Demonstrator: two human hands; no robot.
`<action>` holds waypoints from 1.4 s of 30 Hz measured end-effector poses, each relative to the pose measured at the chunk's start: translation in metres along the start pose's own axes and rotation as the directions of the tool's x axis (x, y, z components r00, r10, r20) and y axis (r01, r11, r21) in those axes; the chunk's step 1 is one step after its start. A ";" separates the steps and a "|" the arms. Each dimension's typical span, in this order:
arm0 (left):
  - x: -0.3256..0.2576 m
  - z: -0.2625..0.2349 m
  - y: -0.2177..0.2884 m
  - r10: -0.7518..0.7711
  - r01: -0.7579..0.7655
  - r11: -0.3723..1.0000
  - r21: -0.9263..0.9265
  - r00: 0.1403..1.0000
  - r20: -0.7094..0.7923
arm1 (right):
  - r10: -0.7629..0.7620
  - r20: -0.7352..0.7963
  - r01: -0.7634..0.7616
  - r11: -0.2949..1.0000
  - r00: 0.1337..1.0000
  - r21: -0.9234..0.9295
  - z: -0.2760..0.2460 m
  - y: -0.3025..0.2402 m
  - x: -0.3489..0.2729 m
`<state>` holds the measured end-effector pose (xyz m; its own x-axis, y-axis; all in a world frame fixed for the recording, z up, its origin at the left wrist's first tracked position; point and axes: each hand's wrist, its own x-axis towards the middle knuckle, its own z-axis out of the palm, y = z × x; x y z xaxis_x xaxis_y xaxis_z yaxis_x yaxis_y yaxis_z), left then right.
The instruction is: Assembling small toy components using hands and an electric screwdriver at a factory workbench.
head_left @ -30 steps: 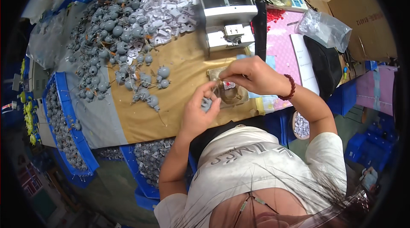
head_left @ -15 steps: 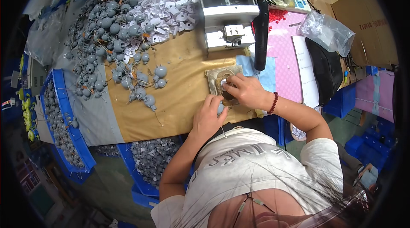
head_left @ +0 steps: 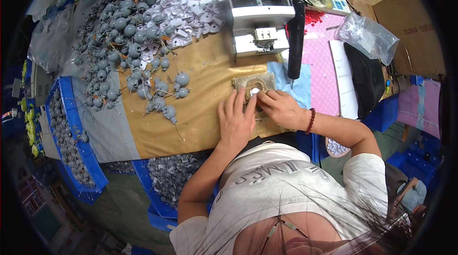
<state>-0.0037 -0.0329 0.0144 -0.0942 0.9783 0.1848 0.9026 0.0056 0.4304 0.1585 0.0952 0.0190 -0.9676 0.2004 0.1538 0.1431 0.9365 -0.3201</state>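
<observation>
**Small white piece [head_left: 255, 91] at the worn block [head_left: 243, 83]**

Fingers outstretched, the left hand [head_left: 236, 121] meets the bunched right hand [head_left: 285, 110] at the piece; whether either grips it, I cannot tell. The block lies on the table [head_left: 200, 131], beyond it a silver machine [head_left: 260, 13], gray bulb-shaped parts [head_left: 130, 30] heaped to the left.

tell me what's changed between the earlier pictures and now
The right hand has come down to the block, fingertips beside the white piece. The left hand has straightened its fingers toward that piece; the grey ball it held is now out of sight, so release is unclear. The machine and grey heap stayed put.
</observation>
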 end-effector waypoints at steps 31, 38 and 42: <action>0.004 0.023 -0.009 0.078 -0.078 0.995 0.055 0.997 -0.004 | 0.340 -0.343 -0.189 0.895 0.875 0.404 -0.014 0.043 -0.011; 0.005 0.023 -0.011 0.100 -0.102 0.993 0.063 0.995 0.024 | 0.579 -0.088 -0.137 0.334 0.810 0.933 0.001 0.041 -0.005; 0.005 0.022 -0.013 0.111 -0.112 0.993 0.038 0.994 0.022 | 0.327 0.392 -0.191 -0.507 0.860 0.841 -0.018 0.039 0.008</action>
<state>-0.0066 -0.0239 -0.0098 0.0164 0.9772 0.2119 0.9229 -0.0963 0.3727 0.1597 0.1390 0.0244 -0.8668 0.3657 -0.3391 -0.0628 -0.7546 -0.6532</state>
